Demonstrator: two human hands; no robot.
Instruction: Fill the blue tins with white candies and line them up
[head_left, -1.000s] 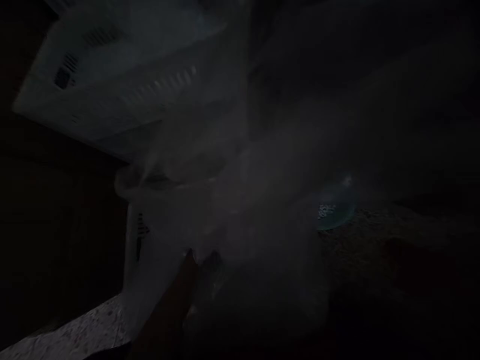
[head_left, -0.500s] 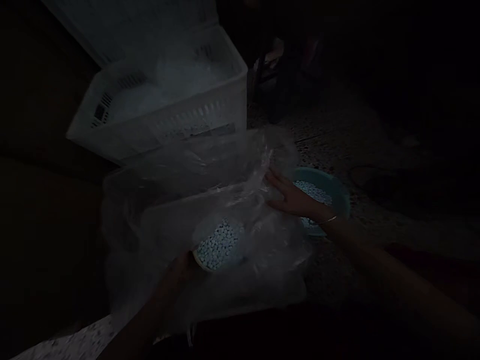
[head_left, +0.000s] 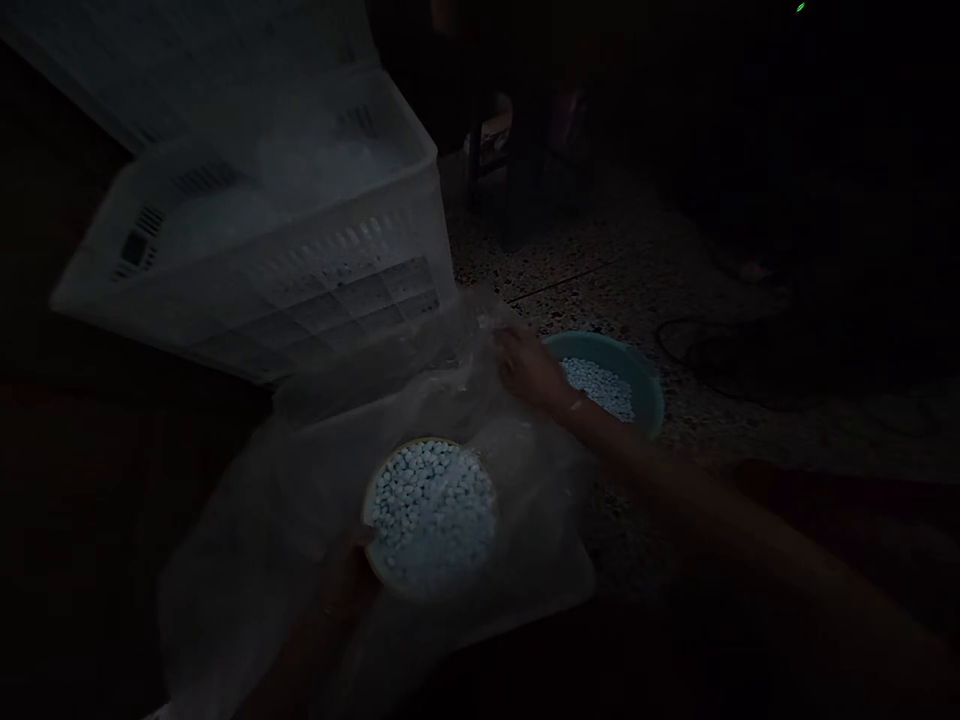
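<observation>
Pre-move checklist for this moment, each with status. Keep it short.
1. Bowl supported: ok, left hand grips its side at the rim.
2. White pellets inside the bowl: ok, it looks well filled.
3. Clear plastic off the bowl's mouth: cannot tell, the lower right part looks hazy.
4. Right hand gripping the plastic: cannot tell, it is at the plastic but the fingers are too dark to read.
5. Teal basin upright: ok, on the speckled floor, partly behind the right arm.
6. Lighting: not ok, the view is very dark.
</observation>
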